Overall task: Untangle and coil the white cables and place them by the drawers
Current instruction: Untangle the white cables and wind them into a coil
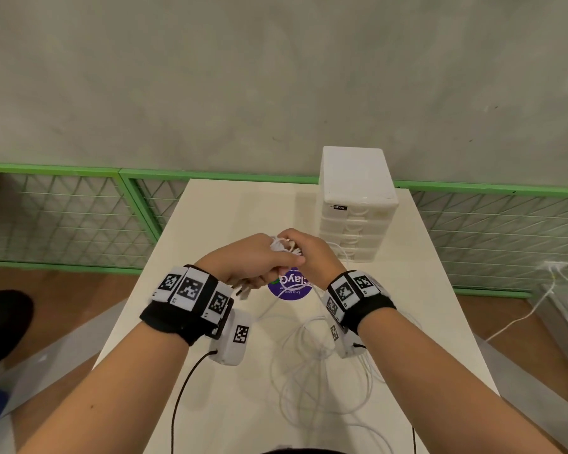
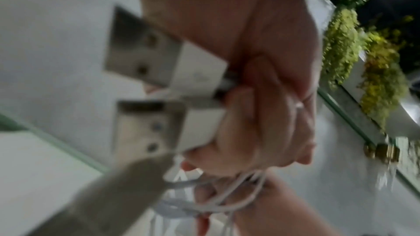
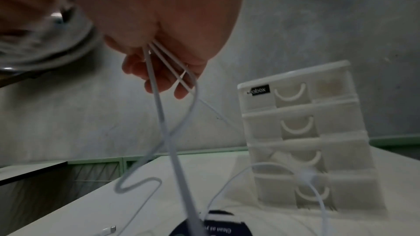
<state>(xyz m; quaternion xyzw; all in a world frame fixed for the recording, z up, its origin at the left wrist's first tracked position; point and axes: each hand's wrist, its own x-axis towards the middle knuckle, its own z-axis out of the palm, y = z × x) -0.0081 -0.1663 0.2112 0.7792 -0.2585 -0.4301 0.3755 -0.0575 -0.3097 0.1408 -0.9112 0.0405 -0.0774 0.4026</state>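
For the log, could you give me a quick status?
Left hand grips USB plugs; right hand pinches white cables. Rest tangled on table. Drawers unobstructed.

Two hands meeting over the table, cables hanging down under them.

The left hand [image 1: 250,257] and the right hand [image 1: 312,253] are touching above the table [image 1: 217,217], with a bunch of cables [image 1: 284,245] sitting between their fingers. Two plugs [image 2: 168,96] are sticking out of the left fingers [image 2: 261,123]. More cables are hanging down from the right fingers [image 3: 159,78] and lying in loops on the table, nearer the person than the fingers. The drawers [image 1: 356,204] are standing beyond the fingers, to their right. A round sticker [image 1: 291,290] is lying on the table right under the fingers.
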